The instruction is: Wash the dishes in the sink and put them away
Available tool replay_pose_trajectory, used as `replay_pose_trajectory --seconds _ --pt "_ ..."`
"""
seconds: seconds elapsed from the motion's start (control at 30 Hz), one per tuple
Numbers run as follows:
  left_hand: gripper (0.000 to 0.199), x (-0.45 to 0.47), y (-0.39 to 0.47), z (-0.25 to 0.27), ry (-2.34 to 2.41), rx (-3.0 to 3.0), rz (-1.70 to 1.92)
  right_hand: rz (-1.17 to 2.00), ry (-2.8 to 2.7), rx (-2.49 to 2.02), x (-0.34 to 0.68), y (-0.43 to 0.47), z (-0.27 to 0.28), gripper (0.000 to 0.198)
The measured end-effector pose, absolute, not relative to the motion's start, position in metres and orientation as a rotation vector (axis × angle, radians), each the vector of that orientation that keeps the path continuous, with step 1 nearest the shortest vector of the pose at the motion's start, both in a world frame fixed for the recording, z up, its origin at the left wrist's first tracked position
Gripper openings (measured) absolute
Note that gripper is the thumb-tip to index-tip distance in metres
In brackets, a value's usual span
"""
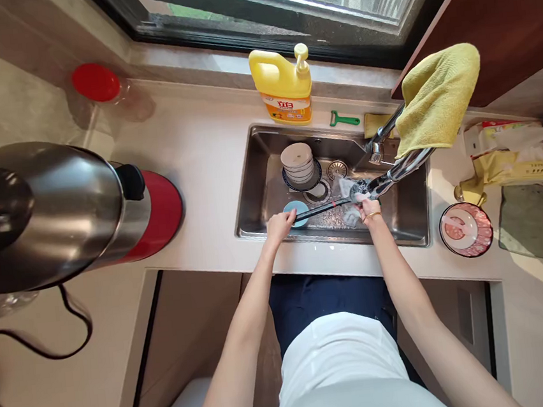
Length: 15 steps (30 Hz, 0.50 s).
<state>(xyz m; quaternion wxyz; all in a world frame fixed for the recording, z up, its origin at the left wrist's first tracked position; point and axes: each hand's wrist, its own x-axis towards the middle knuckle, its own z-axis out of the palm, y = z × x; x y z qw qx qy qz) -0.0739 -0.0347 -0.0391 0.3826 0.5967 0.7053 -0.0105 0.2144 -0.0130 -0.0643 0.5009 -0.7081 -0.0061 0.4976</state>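
In the head view, my left hand [280, 225] is closed round the near end of a long black-handled utensil [320, 210]. The utensil reaches right across the sink [244, 196], under the chrome faucet [387, 181]. My right hand [369, 209] is closed at its far end, in the splashing water; the utensil's head and what these fingers grip are blurred. A light-blue round dish [297, 208] lies in the sink just behind my left hand. Farther back, a stack of white bowls [296, 156] stands on a dark-rimmed dish beside a drain strainer [337, 169].
A yellow detergent jug [284, 90] and a green peeler [344, 118] are behind the sink. A yellow cloth [439, 98] hangs over the faucet. Red-patterned bowls [481, 234] sit to the right, near a tissue pack [518, 167]. A large steel appliance [64, 198] stands left.
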Motion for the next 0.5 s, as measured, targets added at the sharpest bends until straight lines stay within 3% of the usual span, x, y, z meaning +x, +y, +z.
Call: replay_pose_trajectory --seconds 0.13,0.27,0.4,0.5 --pt "0.061 -0.045 -0.006 -0.038 1.925 1.764 -0.197 1.209 0.107 -1.579 0.212 -0.025 -0.045 0.022" --pt "0.052 0.037 0.007 -0.035 1.52 2.016 -0.023 0.976 0.059 -1.5 0.223 -0.03 -0.025 0.015" --pt "0.04 0.13 0.006 -0.03 1.295 2.154 0.159 0.869 -0.02 -1.448 0.238 -0.035 -0.014 0.026" --pt "0.042 0.161 0.0 -0.029 1.251 2.195 0.145 0.847 0.024 -1.436 0.251 -0.045 -0.015 0.029"
